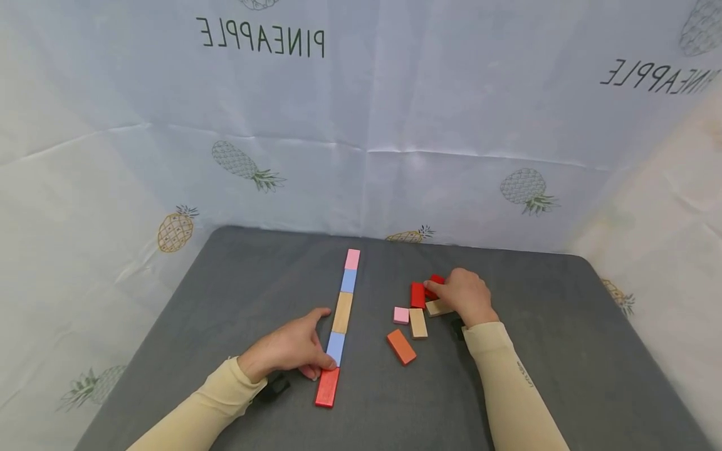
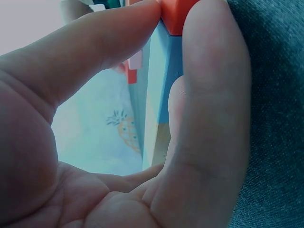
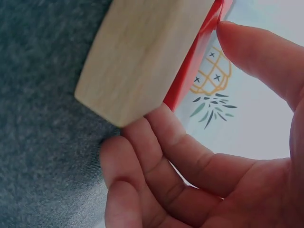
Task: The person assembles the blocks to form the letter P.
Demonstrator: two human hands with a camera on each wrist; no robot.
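Observation:
A straight row of wooden blocks runs away from me: a red block (image 1: 327,389), a blue one (image 1: 336,346), a plain wood one (image 1: 342,312), another blue one (image 1: 348,280) and a pink one (image 1: 352,259). My left hand (image 1: 290,343) pinches the nearest, red block between thumb and finger, where it meets the blue block. To the right, my right hand (image 1: 467,297) holds a red block (image 3: 183,85) by thumb and fingers at the back of the loose blocks. A plain wood block (image 3: 130,52) lies close alongside, its end against the right fingers.
Between the hands lie a second red block (image 1: 417,294), a small pink block (image 1: 401,315), a plain wood block (image 1: 418,324) and an orange block (image 1: 402,347). A pineapple-printed cloth (image 1: 429,113) hangs behind the dark grey table (image 1: 254,269).

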